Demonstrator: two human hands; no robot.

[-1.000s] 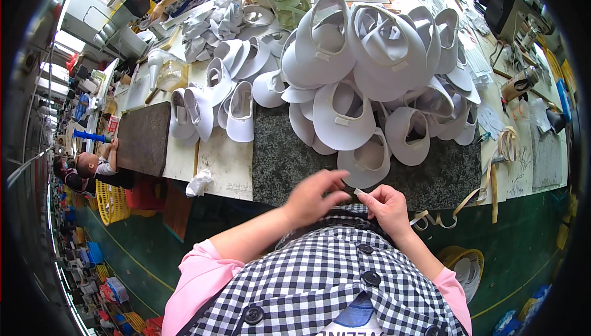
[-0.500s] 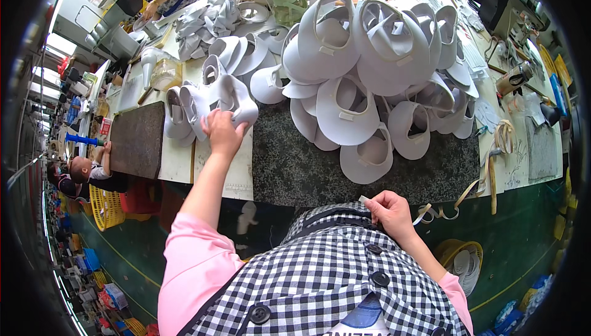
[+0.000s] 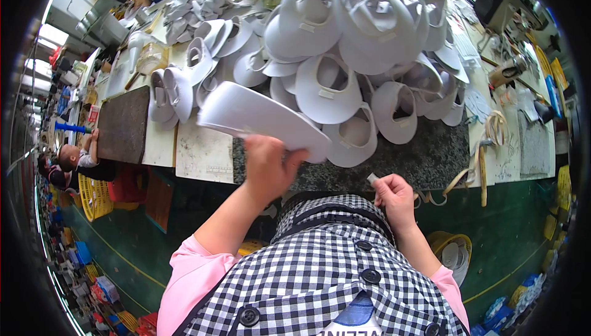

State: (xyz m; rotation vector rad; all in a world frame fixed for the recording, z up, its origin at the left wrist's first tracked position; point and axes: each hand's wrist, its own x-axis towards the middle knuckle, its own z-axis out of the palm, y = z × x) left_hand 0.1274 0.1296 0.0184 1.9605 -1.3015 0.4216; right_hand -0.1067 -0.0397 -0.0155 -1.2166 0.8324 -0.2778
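Observation:
My left hand (image 3: 271,167) grips a smooth white shoe upper (image 3: 261,117) by its near edge, thumb and fingers pinching it, raised above the dark speckled mat (image 3: 406,170). My right hand (image 3: 394,197) is just in front of the table's near edge, closed with thumb against fingers. From its fingertips pokes a small whitish tab (image 3: 372,178); the rest of it is hidden. Beyond, a tall pile of white shoe uppers (image 3: 326,90) covers much of the mat, several with small tabs at the opening. A few other uppers (image 3: 178,93) stand to the left of my left hand.
A beige tape (image 3: 474,173) hangs over the right table edge from a loose coil (image 3: 495,127). A dark board (image 3: 123,127) lies at left. A machine (image 3: 508,4) stands far right. A yellow basket (image 3: 440,237) is below. Two people are at the left.
My left hand has taken an upper from the left group and swung it right, toward me, over the mat. My right hand remains near the table edge with the tab. The view has shifted slightly.

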